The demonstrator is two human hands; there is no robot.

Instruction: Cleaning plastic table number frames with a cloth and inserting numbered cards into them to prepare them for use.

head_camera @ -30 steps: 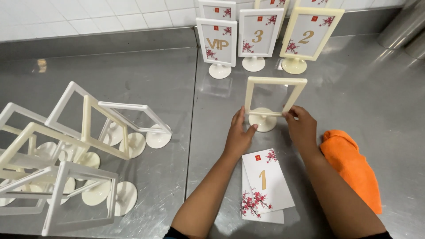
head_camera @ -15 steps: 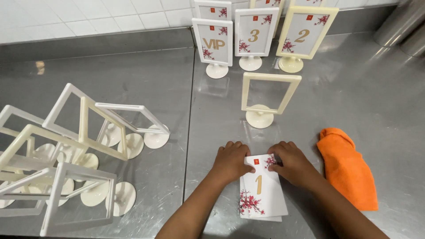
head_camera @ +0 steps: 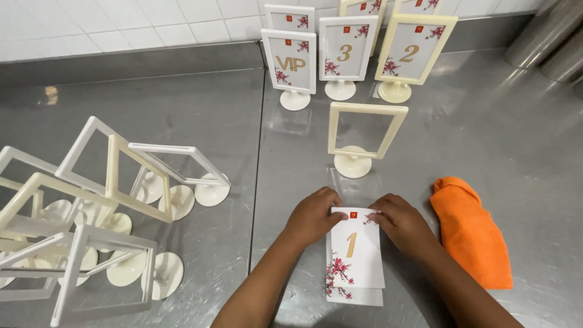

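Observation:
A small stack of white cards (head_camera: 354, 258) with a gold numeral and red blossom print lies on the steel counter (head_camera: 498, 133) in front of me. My left hand (head_camera: 313, 215) pinches the top card's upper left corner. My right hand (head_camera: 404, 223) grips its upper right corner. Just beyond the cards stands an empty cream frame stand (head_camera: 364, 136), upright on its round base, apart from both hands.
Several filled sign stands (head_camera: 343, 51) line the back by the tiled wall. A heap of empty white and cream frame stands (head_camera: 91, 212) lies toppled at the left. An orange cloth (head_camera: 470, 231) rests to the right of the cards. Steel cylinders (head_camera: 546, 39) stand far right.
Both hands left the empty frame stand's base and came down to the card stack, where they now hold the top card's upper corners.

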